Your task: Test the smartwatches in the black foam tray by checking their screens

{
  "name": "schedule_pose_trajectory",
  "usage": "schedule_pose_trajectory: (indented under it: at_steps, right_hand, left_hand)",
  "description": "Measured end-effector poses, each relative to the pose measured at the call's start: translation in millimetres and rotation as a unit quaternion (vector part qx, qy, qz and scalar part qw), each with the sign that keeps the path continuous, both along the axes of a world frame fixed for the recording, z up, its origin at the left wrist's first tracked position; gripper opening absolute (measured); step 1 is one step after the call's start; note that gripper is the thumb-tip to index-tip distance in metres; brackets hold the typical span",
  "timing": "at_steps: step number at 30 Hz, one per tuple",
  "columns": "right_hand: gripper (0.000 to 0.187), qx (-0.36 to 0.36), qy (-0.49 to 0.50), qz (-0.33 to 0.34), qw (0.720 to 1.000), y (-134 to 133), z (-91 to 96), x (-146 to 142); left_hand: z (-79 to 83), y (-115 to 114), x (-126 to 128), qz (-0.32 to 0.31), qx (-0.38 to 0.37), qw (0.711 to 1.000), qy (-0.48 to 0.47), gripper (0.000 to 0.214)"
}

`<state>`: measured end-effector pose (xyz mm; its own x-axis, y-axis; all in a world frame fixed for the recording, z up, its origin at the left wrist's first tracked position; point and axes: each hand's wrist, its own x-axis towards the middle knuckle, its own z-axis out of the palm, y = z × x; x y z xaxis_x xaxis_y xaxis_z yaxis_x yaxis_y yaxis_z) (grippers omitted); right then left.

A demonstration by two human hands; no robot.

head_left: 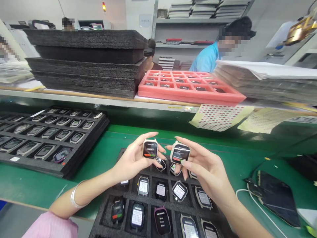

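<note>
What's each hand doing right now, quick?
Left hand: closed, holding a pale-cased watch, screen lit.
Right hand: closed, holding a second pale-cased watch, screen lit.

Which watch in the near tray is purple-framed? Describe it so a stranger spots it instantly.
On the green table, find the black foam tray at bottom centre. Go to the middle watch of its lowest visible row. Its purple frame and mostly black screen stand out; both neighbouring watches show white grids.
</note>
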<state>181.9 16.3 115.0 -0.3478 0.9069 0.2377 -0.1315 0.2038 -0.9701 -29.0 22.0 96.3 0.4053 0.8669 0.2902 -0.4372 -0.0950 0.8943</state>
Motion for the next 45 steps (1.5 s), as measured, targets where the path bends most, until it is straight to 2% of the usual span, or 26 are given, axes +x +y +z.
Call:
schedule_pose_trajectory:
  at_steps: [3, 8, 13, 16, 19, 22, 27, 33, 37, 40, 42, 45]
  right_hand:
    - [0.044, -0.005, -0.004, -0.011, 1.000, 0, 0.9, 0]
    - [0.044, 0.003, -0.012, 0.010, 1.000, -1, -0.4, 2]
    - [0.047, 0.005, -0.010, 0.025, 1.000, -1, -1.4, 0]
    - [0.048, 0.006, -0.009, 0.013, 1.000, -1, -2.9, -3]
    - [0.049, 0.012, -0.008, 0.006, 1.000, 0, -4.5, -4]
    - [0.050, 0.009, 0.000, 0.023, 1.000, 0, -5.1, -3]
    - [0.035, -0.002, 0.017, 0.006, 1.000, 0, -6.7, -3]
    - [0.024, -0.017, -0.029, -0.040, 0.999, -1, -8.6, -8]
    - [0.028, -0.020, -0.016, 0.000, 1.000, -2, -9.2, -6]
    - [0.038, -0.019, -0.001, 0.034, 0.999, -2, -9.6, -5]
    - [0.047, -0.014, -0.003, 0.046, 0.999, -2, -10.6, -6]
    - [0.048, -0.006, -0.016, 0.029, 0.999, 0, -12.8, -10]
  left_hand:
    - [0.3, 0, 0, -0.013, -0.006, 1.000, -0.024, 0.048]
    - [3.9, 1, 2, 0.022, -0.034, 0.999, 0.003, 0.039]
    - [2.3, 2, -1, 0.011, -0.017, 1.000, -0.003, 0.049]
    - [1.2, 1, -3, -0.005, -0.007, 1.000, -0.012, 0.059]
    - [1.9, 0, -2, 0.011, -0.010, 1.000, -0.001, 0.063]
    - [3.7, -1, 1, 0.030, -0.020, 0.999, 0.018, 0.057]
    - [4.6, 0, 0, 0.038, -0.019, 0.998, 0.034, 0.053]
    - [0.0, 1, -1, 0.042, -0.024, 0.999, 0.016, 0.040]
    - [-0.8, 2, 1, 0.068, -0.026, 0.997, 0.033, 0.033]
    - [-1.5, 4, 0, 0.070, -0.026, 0.997, 0.031, 0.033]
    - [-1.7, 4, -2, 0.060, -0.023, 0.998, 0.023, 0.038]
    - [-0.6, 3, -5, 0.040, -0.010, 0.999, 0.018, 0.051]
